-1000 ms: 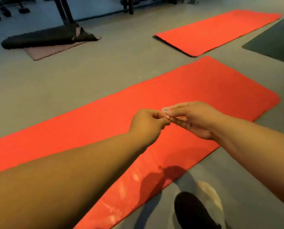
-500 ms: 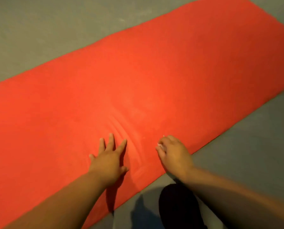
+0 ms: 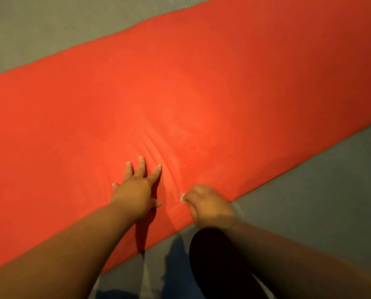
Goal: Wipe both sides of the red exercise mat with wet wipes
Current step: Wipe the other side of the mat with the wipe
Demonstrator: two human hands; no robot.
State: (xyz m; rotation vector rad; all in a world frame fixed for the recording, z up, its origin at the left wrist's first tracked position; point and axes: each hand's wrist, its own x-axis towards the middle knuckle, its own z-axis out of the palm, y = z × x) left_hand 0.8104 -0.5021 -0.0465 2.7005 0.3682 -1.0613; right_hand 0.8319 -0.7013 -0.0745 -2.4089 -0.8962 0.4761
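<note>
Left hand (image 3: 137, 190): spread flat on mat (image 3: 223, 93).
Right hand (image 3: 208, 206): blurred, pinching white wipe (image 3: 182, 198) at mat's edge.
Mat: wrinkled between hands.

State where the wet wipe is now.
Head view, lower centre: the wet wipe peeks from the right hand on the red mat by its near edge, beside the left hand.

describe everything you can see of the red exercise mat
The red exercise mat lies unrolled diagonally on the grey floor, looking soft and foam-like. Ripples bunch near its near edge. The left hand presses it with spread fingers; the right hand, pinching a white wet wipe, touches it by that edge.
</note>
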